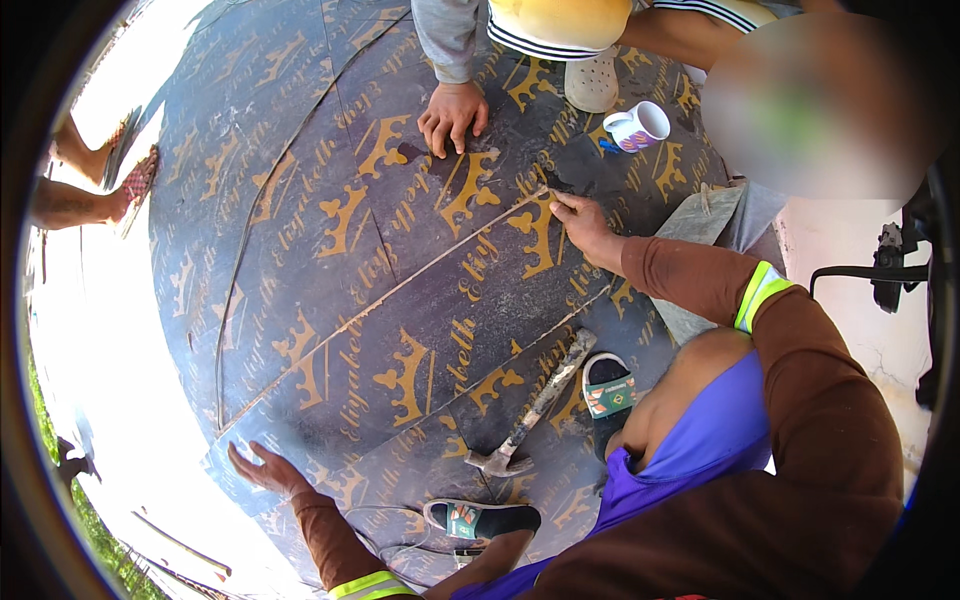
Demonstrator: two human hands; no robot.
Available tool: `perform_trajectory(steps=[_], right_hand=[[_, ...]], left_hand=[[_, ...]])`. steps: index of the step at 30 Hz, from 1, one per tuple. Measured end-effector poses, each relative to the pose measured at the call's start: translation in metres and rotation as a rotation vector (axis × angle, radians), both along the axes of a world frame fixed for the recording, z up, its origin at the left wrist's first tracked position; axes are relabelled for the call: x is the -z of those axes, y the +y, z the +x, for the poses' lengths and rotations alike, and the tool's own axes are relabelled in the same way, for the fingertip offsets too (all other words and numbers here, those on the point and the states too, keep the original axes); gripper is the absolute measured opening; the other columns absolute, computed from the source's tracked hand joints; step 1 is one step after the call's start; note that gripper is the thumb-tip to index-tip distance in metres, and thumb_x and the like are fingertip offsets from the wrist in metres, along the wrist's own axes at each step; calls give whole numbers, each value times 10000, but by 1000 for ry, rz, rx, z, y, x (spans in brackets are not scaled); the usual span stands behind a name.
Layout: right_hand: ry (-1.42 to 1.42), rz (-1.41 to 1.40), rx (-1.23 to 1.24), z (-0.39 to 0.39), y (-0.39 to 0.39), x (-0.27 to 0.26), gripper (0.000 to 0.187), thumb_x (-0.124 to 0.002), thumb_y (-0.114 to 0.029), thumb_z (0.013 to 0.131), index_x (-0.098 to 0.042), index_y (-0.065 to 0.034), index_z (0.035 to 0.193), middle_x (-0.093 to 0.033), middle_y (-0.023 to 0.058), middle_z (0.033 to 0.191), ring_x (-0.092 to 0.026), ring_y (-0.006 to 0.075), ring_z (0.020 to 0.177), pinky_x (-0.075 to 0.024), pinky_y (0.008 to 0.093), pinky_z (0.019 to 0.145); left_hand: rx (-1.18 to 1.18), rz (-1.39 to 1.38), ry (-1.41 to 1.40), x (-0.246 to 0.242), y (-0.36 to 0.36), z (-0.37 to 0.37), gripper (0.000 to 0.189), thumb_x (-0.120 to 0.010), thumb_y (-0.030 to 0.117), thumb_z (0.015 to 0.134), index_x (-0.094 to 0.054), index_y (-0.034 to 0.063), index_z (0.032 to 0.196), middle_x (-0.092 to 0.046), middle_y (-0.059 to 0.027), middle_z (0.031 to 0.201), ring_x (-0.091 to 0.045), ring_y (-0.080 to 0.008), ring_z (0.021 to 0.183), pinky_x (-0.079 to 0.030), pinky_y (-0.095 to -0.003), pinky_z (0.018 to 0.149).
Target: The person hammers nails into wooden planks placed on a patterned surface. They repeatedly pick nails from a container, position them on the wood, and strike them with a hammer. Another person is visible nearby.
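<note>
Dark film-faced plywood panels (pixel 420 315) with gold crowns and lettering cover the surface before me. A long pale seam (pixel 390 295), like a raw wood edge, runs diagonally between them. My right hand (pixel 590 227) is at the upper right end of this seam, fingertips at the panel corner. Whether it grips the edge, I cannot tell. At the lower left end, my left hand (pixel 268 470) is open, fingers apart, with nothing in it. A claw hammer (pixel 536 412) with a worn, pale-splattered handle lies near my sandalled feet (pixel 609 397).
Another person's hand (pixel 454 116) rests on the panels across the seam. A white mug (pixel 641 127) stands near that person's clog (pixel 592 81), beside a small blue object (pixel 608 146). A black cable (pixel 259 187) curves across the left. Someone else's feet (pixel 135 180) are far left.
</note>
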State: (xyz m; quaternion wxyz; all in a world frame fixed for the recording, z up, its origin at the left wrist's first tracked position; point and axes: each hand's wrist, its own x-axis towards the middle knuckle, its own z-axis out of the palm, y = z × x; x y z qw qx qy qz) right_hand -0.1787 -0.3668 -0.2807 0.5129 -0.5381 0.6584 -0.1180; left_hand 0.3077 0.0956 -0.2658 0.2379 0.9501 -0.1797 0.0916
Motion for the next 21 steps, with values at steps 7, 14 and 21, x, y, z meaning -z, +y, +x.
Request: perform_trajectory(steps=[7,14,21], right_hand=[[99,132,-82,20,-9,-20,484,-586,-253,1056,-503,-46,1485,-522,191,1483,-492,347,1376,-465,477,1150],[122,198,-18,16,-19,-23,465,-614,-229,1038,-535,-39,1455,-484,215,1511,-498,412,1354,-466,537,1159],[86,52,134,25,5,-12,384,-659,-241,1017,-649,-52,1351,-608,183,1371,-611,349,1206,-553,491,1011]], left_hand=[[933,128,204,-11,-240,-143,272,-564,226,1035,-676,119,1259,-687,-84,1223,-625,-275,1168,-424,-438,1037],[924,178,155,25,-252,-175,217,-536,255,1045,-693,188,1179,-705,-8,1060,-642,-232,1039,-421,-418,975],[916,278,205,22,-253,-170,175,-574,205,1010,-671,202,1156,-689,-18,1042,-637,-244,1031,-424,-430,946]])
